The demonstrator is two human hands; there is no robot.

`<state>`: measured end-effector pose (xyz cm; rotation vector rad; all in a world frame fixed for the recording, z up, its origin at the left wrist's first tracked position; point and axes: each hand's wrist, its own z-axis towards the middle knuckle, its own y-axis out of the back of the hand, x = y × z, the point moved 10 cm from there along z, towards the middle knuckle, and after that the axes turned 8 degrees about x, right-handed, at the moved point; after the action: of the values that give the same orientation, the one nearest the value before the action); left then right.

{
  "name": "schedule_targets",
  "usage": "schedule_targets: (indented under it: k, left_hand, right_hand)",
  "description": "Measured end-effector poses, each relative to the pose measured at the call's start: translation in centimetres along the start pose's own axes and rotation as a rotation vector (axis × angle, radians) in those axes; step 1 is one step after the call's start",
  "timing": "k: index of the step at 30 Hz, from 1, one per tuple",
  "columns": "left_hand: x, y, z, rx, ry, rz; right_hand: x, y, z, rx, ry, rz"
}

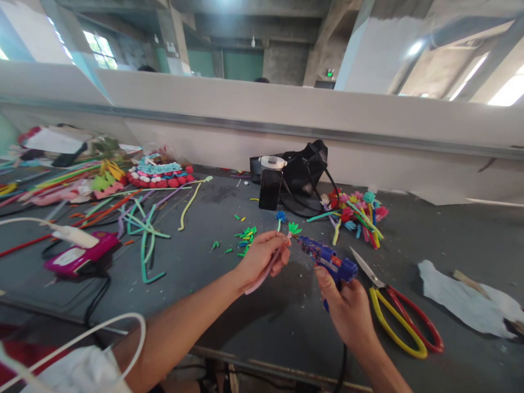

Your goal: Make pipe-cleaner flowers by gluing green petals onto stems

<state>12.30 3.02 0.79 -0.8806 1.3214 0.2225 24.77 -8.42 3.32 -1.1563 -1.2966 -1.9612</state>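
My left hand [262,256] pinches a pink stick [262,278] that carries a small green flower tip [293,228]. A blue flower tip [280,216] shows just above the fingers. My right hand [347,311] is wrapped round the handle of a blue glue gun [327,259], and its nozzle points at the green flower tip. Both hands hover over the dark table [229,322].
Scissors with yellow and red handles [397,314] lie right of the gun. A pile of finished coloured flowers [356,215] sits behind, beside a black bag [305,169] and a phone [270,188]. Green cut scraps [245,237], coloured sticks [143,224], a pink device [79,256] and white cloth [462,300] lie around.
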Motion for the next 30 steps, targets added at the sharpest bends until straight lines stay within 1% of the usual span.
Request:
schedule_targets:
  k: [10,18,25,30]
  left_hand:
    - [-0.31,0.2,-0.08,-0.03,-0.012,0.046]
    - [-0.53,-0.04,-0.2,-0.033,-0.014,0.09]
    - [-0.71,0.22,-0.19,-0.063,-0.043,0.109]
    - [-0.77,0.26,-0.24,-0.075,-0.042,0.115]
  right_hand:
    - [0.24,0.14,-0.09,-0.012,0.022,-0.01]
    - [0.35,0.15,-0.09,-0.008,0.016,-0.022]
    - [0.61,0.07,-0.19,-0.016,0.015,-0.044]
    - [0.2,-0.06,-0.16,-0.01,0.007,0.0]
